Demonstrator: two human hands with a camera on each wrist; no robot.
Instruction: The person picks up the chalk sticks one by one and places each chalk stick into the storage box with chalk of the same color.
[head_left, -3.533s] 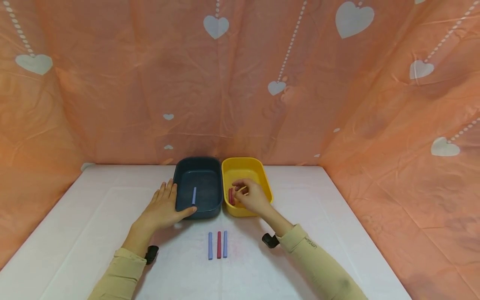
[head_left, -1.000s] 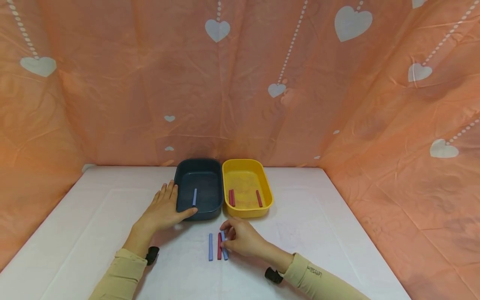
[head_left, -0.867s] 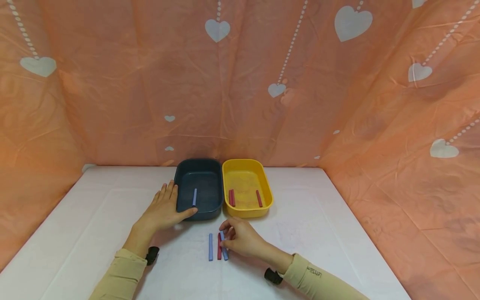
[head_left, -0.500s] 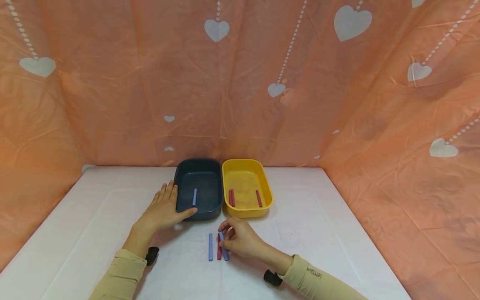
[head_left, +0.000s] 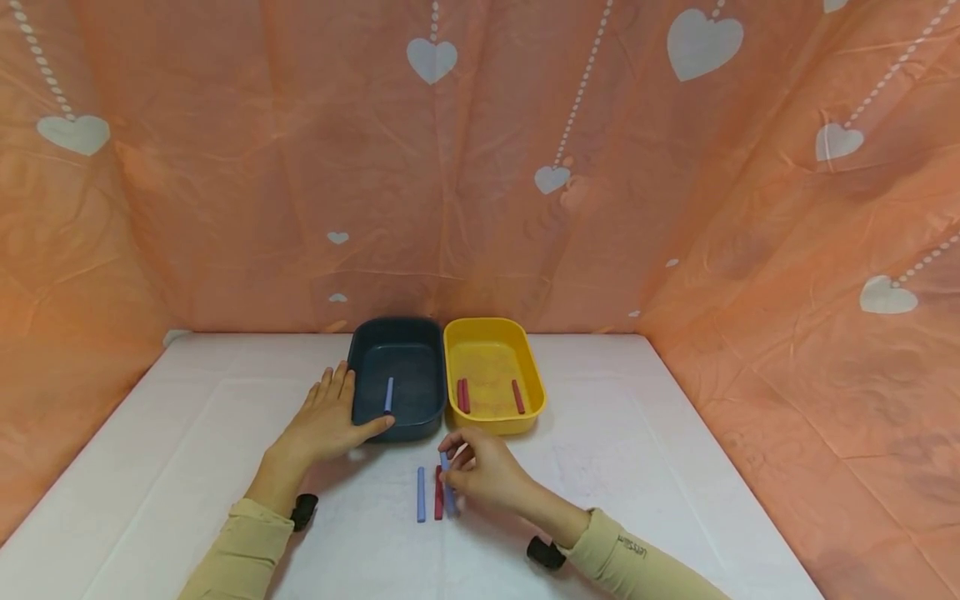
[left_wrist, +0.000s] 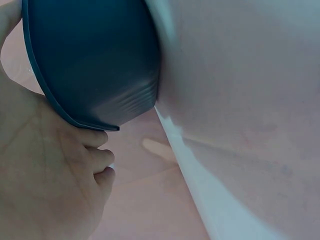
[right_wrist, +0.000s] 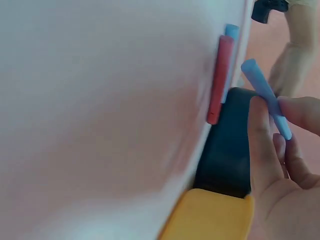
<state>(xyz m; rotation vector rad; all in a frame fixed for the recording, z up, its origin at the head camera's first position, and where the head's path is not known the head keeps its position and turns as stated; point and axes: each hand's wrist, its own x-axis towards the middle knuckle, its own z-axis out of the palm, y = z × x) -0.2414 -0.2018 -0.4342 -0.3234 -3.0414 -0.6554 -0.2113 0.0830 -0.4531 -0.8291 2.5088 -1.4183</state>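
My right hand (head_left: pixel 491 477) pinches a blue chalk stick (right_wrist: pixel 264 90) between thumb and fingertips; in the right wrist view the stick is tilted and raised off the table. Beside it on the tabletop lie a red chalk stick (head_left: pixel 438 493) and another blue chalk stick (head_left: pixel 421 495). My left hand (head_left: pixel 326 422) rests with straight fingers against the left side of the dark blue tray (head_left: pixel 357 333), thumb over its front rim. One blue chalk stick (head_left: pixel 389 395) lies inside that tray. The yellow tray (head_left: pixel 534 367) holds three red chalk sticks (head_left: pixel 518 397), two of them side by side.
Both trays stand side by side near the back of the white-covered table (head_left: pixel 600 417). An orange curtain (head_left: pixel 495 233) with white hearts rises behind the table and along its sides.
My right hand left a red chalk stick in the yellow tray and came to the table. It took hold of the right-hand blue chalk stick and lifted it. My left hand stayed in place.
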